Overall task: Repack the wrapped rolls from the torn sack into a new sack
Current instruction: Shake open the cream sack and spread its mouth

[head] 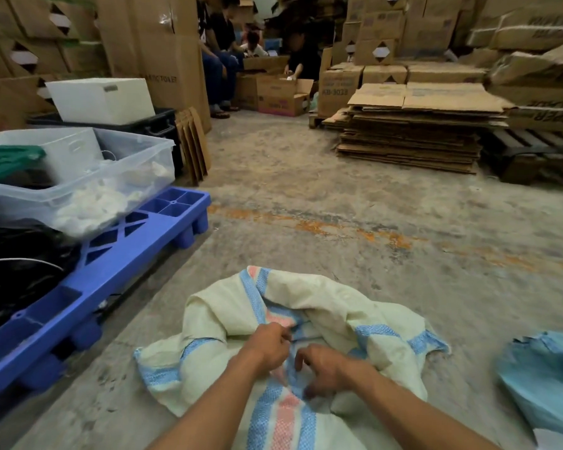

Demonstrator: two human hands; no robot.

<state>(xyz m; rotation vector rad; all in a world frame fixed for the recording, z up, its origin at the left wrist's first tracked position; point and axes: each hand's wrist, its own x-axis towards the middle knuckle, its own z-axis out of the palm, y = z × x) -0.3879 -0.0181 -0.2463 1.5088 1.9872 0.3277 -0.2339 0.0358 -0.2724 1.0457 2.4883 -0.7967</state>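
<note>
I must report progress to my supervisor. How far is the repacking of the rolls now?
Nothing looks done: no wrapped rolls are visible anywhere. In hand: the left hand and right hand both grip the cream striped sack, working at its bunched cloth. A light blue sack lies untouched to the right. Moving the rolls appears left.

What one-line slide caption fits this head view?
Both hands, left and right, grip a striped woven sack on a warehouse floor beside a blue pallet.
</note>
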